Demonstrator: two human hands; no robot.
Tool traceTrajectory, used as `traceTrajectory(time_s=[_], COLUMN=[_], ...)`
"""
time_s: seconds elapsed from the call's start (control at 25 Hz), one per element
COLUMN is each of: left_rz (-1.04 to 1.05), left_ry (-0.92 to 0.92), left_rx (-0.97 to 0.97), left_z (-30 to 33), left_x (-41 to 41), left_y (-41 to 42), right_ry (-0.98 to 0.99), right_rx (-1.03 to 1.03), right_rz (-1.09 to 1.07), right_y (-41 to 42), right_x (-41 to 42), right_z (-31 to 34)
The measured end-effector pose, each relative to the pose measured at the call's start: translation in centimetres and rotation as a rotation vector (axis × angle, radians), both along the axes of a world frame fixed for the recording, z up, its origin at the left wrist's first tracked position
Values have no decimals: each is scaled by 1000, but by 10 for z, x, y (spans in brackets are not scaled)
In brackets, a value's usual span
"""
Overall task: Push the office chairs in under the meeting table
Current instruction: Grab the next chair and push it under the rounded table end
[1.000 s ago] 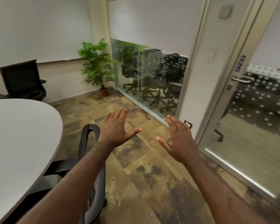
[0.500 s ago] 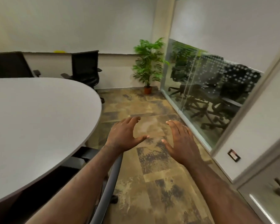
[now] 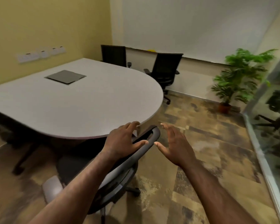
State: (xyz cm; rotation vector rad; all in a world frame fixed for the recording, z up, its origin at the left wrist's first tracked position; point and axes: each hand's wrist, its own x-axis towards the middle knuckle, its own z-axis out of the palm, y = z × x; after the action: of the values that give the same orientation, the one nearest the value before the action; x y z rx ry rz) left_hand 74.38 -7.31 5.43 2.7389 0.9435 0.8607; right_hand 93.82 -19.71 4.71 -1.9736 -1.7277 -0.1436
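Your left hand (image 3: 124, 141) hovers flat over the top rail of the nearest office chair (image 3: 120, 168), its grip spread wide with fingers splayed; you cannot tell whether the palm touches the rail, and it holds nothing. Your right hand (image 3: 174, 146) is just as open and empty, in the air just beside the chair's upper corner. That chair stands turned at an angle at the rounded end of the meeting table (image 3: 71, 102), its seat partly under the edge.

You are at the step of taking hold of this backrest. Next, close both hands on the rail, square the chair to the table and roll it in.

You count 3 office chairs: this 1, and 2 black ones (image 3: 114, 55) (image 3: 166, 68) at the far side, the right 1 standing out from the table. There is 1 table.
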Motion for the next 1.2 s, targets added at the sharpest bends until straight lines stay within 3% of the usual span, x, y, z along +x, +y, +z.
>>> traceTrajectory(time_s=[0.32, 0.56, 0.84, 1.2], left_rz=[334, 527, 605, 619], left_ry=[107, 240, 412, 588], left_rx=[-136, -192, -202, -225], left_z=[-41, -67, -71, -67], left_x=[-54, -86, -92, -140], left_y=[-67, -89, -80, -33], right_ry=[44, -229, -378, -436], right_rx=[-191, -251, -330, -476], right_rz=[350, 468, 541, 420], right_y=[20, 49, 81, 113], right_x=[-5, -11, -8, -28], right_z=[-28, -50, -57, -55])
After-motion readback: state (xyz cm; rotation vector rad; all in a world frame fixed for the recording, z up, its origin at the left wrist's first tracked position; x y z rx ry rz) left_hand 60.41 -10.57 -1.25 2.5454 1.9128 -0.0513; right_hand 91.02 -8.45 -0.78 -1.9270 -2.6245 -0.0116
